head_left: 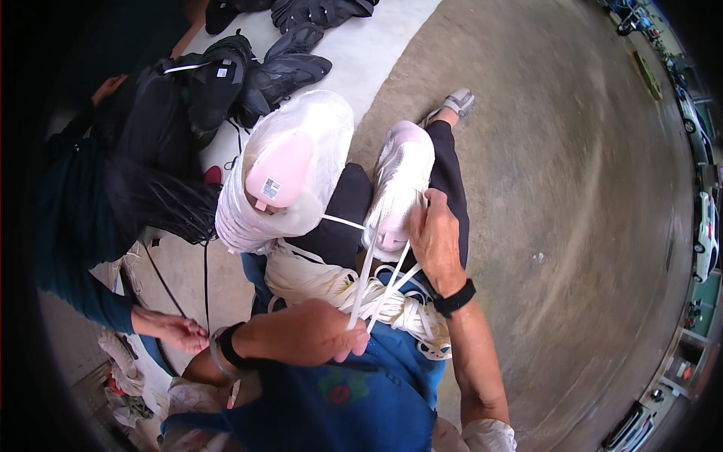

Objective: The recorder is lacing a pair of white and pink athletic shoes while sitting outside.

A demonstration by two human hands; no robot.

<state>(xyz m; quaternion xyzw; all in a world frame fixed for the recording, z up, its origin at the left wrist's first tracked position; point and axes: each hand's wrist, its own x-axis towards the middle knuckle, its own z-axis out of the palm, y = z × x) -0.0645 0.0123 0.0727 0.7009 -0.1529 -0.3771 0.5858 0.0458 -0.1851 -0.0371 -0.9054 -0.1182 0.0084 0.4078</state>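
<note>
A white sneaker with a pale pink toe and heel [404, 162] rests across my lap, its heel toward me. My left hand [320, 331] is closed on a white shoelace [364, 279] drawn taut from the sneaker. My right hand [438, 237] is closed against the sneaker's right side, with lace strands running from beneath its fingers toward my left hand; its fingertips are partly hidden. Left of the sneaker is a white and pink pile of nested shoe parts [282, 169] with a pink insole facing up. A bundle of cream laces [324, 279] lies across my lap.
Several black shoes [256, 75] lie on a white surface at the upper left. A co-worker in a dark sleeve [83, 279] sits close on my left, a hand [177, 331] holding a black cord [206, 286]. Concrete floor [557, 226] extends right, toward parked vehicles [706, 237].
</note>
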